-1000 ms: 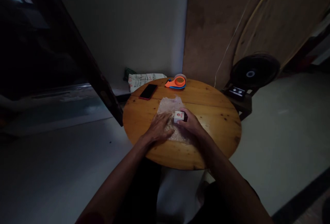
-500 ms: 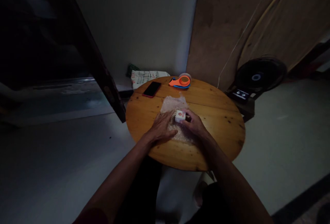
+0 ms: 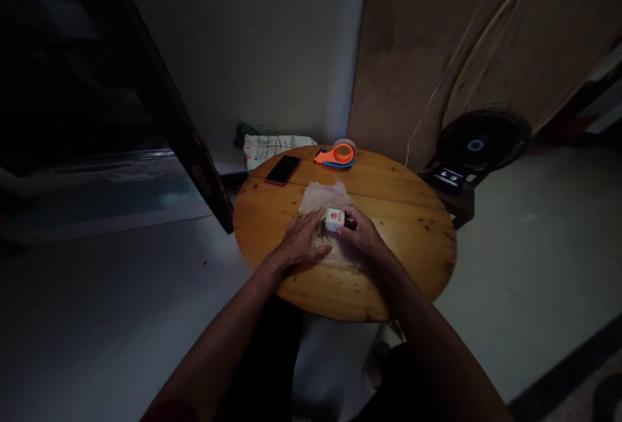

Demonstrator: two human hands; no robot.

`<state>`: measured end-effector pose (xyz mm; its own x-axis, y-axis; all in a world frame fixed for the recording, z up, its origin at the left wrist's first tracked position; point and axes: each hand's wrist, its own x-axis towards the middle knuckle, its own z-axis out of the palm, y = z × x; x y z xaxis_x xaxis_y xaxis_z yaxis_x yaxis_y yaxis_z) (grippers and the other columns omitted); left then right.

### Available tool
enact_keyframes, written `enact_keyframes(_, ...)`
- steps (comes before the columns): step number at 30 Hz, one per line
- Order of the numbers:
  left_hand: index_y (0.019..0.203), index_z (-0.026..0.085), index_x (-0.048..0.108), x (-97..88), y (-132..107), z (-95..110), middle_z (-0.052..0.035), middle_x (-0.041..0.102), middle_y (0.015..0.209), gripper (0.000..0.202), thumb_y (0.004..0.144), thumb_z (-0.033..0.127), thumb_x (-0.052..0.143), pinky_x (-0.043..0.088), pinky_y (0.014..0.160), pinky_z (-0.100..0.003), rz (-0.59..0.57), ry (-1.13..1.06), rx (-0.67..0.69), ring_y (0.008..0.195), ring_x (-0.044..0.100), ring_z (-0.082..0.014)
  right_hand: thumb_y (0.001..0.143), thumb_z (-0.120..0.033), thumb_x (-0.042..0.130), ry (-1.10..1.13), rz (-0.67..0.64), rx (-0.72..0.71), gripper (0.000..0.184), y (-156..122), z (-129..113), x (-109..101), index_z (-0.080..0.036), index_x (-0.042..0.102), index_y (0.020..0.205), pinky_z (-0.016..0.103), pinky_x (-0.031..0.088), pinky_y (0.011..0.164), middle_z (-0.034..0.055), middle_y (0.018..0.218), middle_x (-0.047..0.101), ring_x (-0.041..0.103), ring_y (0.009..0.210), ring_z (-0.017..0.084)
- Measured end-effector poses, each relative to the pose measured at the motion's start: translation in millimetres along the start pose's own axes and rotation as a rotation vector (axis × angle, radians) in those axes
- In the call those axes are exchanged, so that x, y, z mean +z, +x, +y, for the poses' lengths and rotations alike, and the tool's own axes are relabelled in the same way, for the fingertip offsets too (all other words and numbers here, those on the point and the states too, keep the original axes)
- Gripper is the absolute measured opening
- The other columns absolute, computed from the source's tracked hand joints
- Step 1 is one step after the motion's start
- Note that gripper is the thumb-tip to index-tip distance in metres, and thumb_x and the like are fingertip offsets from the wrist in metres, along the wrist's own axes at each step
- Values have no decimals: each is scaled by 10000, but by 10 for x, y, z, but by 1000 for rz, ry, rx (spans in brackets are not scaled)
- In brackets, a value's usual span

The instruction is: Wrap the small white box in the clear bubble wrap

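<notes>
A sheet of bubble wrap lies flat on the round wooden table. On its middle is a small white box with red print on top. My right hand grips the box from the right side, thumb at the near edge and fingers at the far one. Flat on the left part of the bubble wrap rests my left hand, its fingers spread and the fingertips close to the box. Part of the wrap is hidden under both hands.
Toward the back of the table stands an orange and blue tape dispenser, with a phone lying to its left. Behind the table edge is a printed white sack. A black fan stands at the right.
The whole view has shifted slightly, so everything appears a little further left. Both hands, the box and the bubble wrap keep nearly the same places on the table.
</notes>
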<state>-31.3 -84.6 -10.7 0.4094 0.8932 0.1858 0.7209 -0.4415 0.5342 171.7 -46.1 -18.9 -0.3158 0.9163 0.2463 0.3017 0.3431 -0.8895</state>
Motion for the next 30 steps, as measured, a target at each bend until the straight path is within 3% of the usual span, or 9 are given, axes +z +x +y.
enact_keyframes(19, 1487, 217, 192, 40, 3, -40, -107, 338, 1508, 912, 722, 406, 651, 119, 1173, -506, 26, -17, 22, 1388, 301, -299, 659, -190, 633, -35, -23, -21, 486, 15, 62, -20, -202, 567, 1141, 358, 470, 877, 39, 1046, 654, 620, 946, 198)
enact_keyframes(25, 1483, 221, 207, 62, 7, -64, -105, 355, 1496, 909, 715, 406, 656, 152, 1166, -501, 41, -10, 21, 1381, 313, -297, 659, -161, 638, -38, -23, -34, 553, 12, 83, -18, -212, 538, 1200, 374, 448, 935, 56, 1155, 619, 597, 1037, 211)
enact_keyframes(30, 1487, 228, 190, 57, 14, -68, -106, 355, 1497, 914, 718, 409, 650, 144, 1164, -517, 33, -7, 32, 1377, 320, -299, 659, -157, 635, -60, -31, -19, 550, 14, 81, -28, -205, 542, 1199, 371, 462, 915, 56, 1134, 633, 609, 1005, 208)
